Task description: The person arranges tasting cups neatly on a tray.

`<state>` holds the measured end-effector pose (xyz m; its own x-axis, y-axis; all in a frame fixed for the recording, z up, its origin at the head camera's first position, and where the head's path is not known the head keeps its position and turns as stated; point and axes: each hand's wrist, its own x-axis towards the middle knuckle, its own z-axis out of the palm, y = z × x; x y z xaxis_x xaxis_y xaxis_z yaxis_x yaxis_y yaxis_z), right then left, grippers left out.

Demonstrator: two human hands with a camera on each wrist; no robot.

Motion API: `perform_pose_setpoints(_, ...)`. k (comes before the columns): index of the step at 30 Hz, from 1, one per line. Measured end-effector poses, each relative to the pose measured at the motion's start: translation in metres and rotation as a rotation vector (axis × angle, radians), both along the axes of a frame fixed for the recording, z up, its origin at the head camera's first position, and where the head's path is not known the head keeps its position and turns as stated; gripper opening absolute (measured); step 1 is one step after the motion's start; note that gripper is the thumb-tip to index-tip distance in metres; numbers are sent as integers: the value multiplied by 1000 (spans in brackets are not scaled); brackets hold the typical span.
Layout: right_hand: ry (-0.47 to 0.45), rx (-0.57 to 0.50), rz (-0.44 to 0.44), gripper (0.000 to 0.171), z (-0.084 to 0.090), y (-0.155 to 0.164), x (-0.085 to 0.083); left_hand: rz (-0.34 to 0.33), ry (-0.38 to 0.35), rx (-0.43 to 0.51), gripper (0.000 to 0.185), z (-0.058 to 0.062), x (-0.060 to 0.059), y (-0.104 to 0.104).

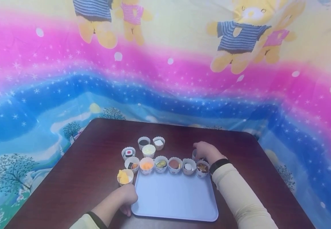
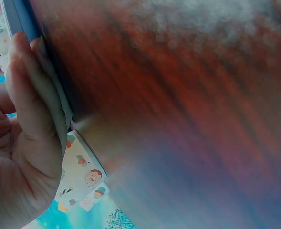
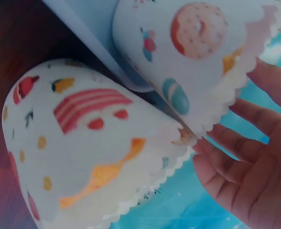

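Observation:
A pale blue tray [image 1: 174, 198] lies on a dark wooden table [image 1: 82, 178]. Along its far edge stands a row of printed paper cups with small toy foods, from the orange one [image 1: 146, 165] to the star one [image 1: 202, 168]. My left hand [image 1: 126, 198] rests on the tray's left edge, its fingers [image 2: 28, 90] lying fairly straight along the tray rim [image 2: 16, 19]. My right hand [image 1: 206, 152] hovers over a half-hidden cup [image 1: 194, 155] behind the row's right end. Its fingers [image 3: 245, 162] are spread loosely by the rims of a donut-print cup [image 3: 197, 47] and a cake-print cup [image 3: 92, 143].
More cups stand on the table behind the row: a sushi one [image 1: 128, 153], a dark one [image 1: 144, 142], a white one [image 1: 158, 142] and a cream one [image 1: 149, 150]. A yellow-filled cup [image 1: 125, 176] sits off the tray's far left corner. A bright printed cloth [image 1: 165, 79] hangs around the table.

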<state>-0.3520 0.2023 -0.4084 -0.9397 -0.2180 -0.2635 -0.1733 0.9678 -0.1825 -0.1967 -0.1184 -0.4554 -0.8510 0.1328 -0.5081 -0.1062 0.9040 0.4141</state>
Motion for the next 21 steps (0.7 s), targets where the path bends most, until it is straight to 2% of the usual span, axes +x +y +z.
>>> perform_pose_setpoints(6, -10, 45, 7, 53, -7, -3, 0, -8, 16, 6, 12, 0, 0, -1)
perform_pose_setpoints(9, -4, 48, -24, 45, -9, -5, 1, -27, 27, 2, 14, -1, 0, -2)
perform_pose_setpoints(13, 10, 25, -76, 42, -13, -6, 3, -31, 29, 2, 15, -2, 0, -2)
perform_pose_setpoints(21, 29, 40, -51, 34, -20, -6, 5, -22, 22, 2, 14, -3, -1, -2)
